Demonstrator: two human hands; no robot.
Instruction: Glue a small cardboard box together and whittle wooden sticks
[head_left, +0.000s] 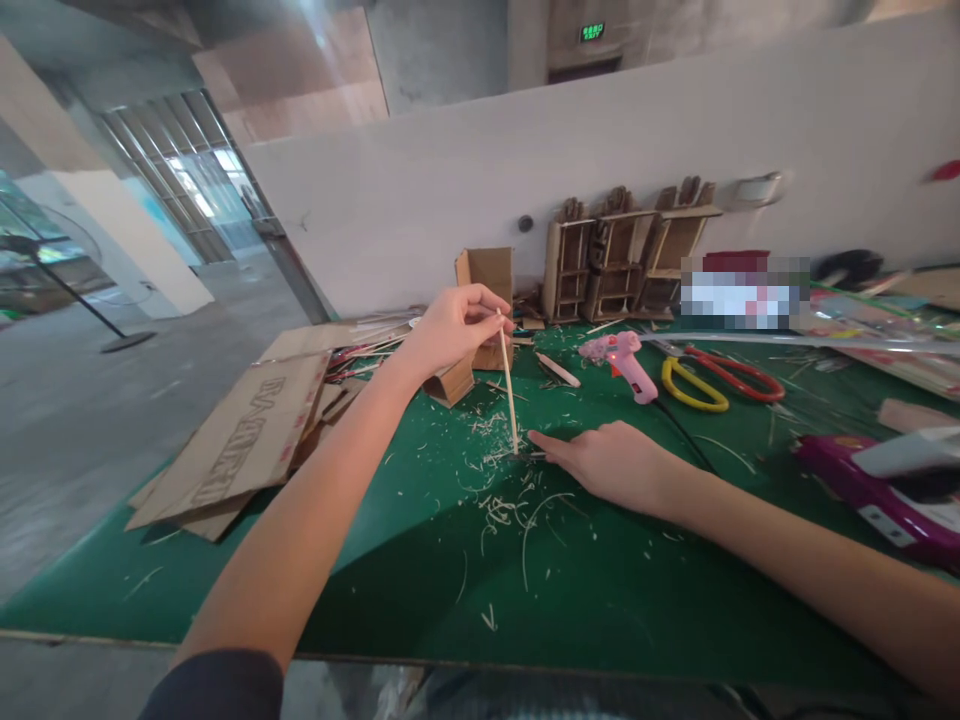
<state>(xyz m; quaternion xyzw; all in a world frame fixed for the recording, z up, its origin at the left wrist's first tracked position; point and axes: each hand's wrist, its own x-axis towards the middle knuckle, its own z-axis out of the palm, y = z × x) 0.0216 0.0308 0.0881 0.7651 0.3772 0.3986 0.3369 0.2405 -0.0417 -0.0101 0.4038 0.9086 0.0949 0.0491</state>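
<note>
My left hand [469,325] pinches the upper end of a thin pale wooden stick [509,385]. The stick slants down, and its lower end meets the green tabletop among fine shavings [499,510]. Close to that lower end is my right hand [604,460], with its forefinger pointing at the stick and the other fingers curled. A small dark, thin piece, perhaps a blade, shows under the right fingertips; most of it is hidden. Just beyond the hands lie a pink-handled craft knife [559,370] and a pink glue gun [621,362].
Flattened cardboard [240,430] covers the table's left side. Yellow-handled scissors [697,388] and red-handled ones [739,375] lie right, near a purple tool [862,485]. An open cardboard box [487,275] and several cardboard structures [619,265] stand along the wall.
</note>
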